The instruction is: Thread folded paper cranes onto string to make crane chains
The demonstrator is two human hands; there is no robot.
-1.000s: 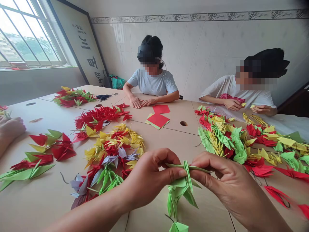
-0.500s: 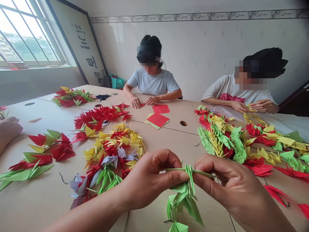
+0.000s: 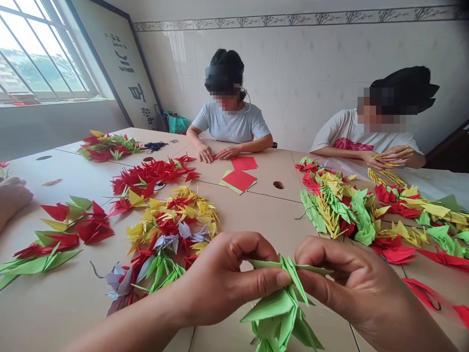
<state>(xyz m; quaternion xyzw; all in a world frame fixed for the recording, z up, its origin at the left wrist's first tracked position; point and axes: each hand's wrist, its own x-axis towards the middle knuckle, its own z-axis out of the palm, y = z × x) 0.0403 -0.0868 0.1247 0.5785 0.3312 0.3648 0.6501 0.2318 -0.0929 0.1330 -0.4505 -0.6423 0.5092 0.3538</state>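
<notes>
Between my two hands is a green folded-paper crane (image 3: 293, 276), top one of a hanging string of green paper cranes (image 3: 280, 318). My left hand (image 3: 242, 276) pinches one wing and the body between thumb and fingers. The opposite wing is pinched by my right hand (image 3: 340, 281), with the wing's tip poking out past the fingers. Lower cranes on the string dangle toward the bottom edge of the view, partly cut off. Left of my hands lies a garland of yellow, red, lilac and green cranes (image 3: 172, 225).
Across the table (image 3: 234, 215) one person (image 3: 229, 120) handles red paper beside loose square sheets (image 3: 240, 181). Another person (image 3: 366, 132) at right holds yellow folded paper. Crane garlands (image 3: 348, 205) cover the right side; red cranes (image 3: 150, 178) lie at left. A further hand (image 3: 14, 198) shows at the left edge.
The hanging green cranes have swung upward and spread nearer my hands. The held crane has shifted slightly right and tilted. Both my hands keep their pinch on it.
</notes>
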